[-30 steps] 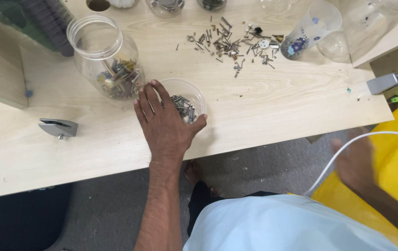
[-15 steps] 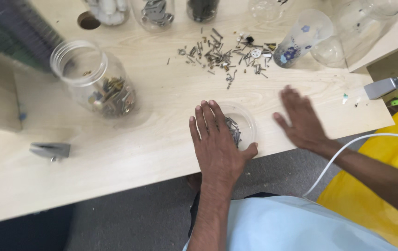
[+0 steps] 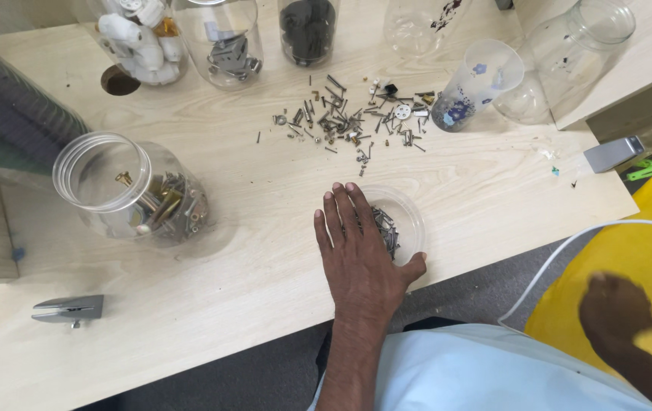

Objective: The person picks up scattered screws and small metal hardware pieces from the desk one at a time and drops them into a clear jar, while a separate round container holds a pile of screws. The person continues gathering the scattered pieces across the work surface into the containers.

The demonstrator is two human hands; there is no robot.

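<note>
The left hand point(image 3: 360, 255) lay flat and open, palm down, in the lower middle of the frame, its fingers spread over the near-left part of a small, shallow, clear plastic bowl point(image 3: 402, 221) that sat on the pale wooden worktop point(image 3: 265, 274). Dark little screws point(image 3: 387, 232) showed inside the bowl, just right of the fingers. The right hand point(image 3: 615, 312) was off the worktop at the lower right, blurred, over a yellow surface point(image 3: 646, 251); whether it was open or closed could not be told.

Above the bowl, in the upper middle, a loose scatter of small screws and metal bits point(image 3: 356, 118) lay on the worktop. At the left a clear plastic jar point(image 3: 139, 194) lay tilted on its side, with brass and steel hardware inside. Along the top edge stood further clear jars point(image 3: 223, 42), and at the upper right a frosted tumbler with blue flowers point(image 3: 474, 84) lay on its side. A white cable point(image 3: 562, 255) curved across the lower right.
</note>
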